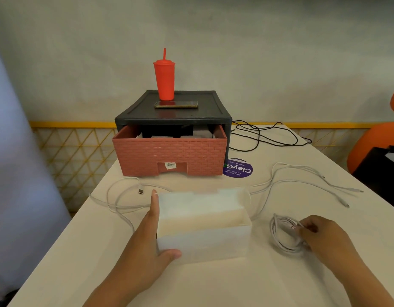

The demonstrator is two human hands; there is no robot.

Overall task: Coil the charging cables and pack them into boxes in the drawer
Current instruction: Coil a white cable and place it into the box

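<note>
Head view: left hand [147,247] against box [202,220] edge

- Translucent, matt plastic box [203,222] near centre.
- Brick-textured pink plastic drawer [169,157].
- Glossy phone [176,104] on smooth dark plastic cabinet top [147,109].
- Smooth red plastic tumbler [164,79].

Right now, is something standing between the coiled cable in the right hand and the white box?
Nothing visible does. The coiled cable, pinched by the right hand, lies on the table just right of the white box, whose top looks open. The left hand rests on the box's left side.
</note>
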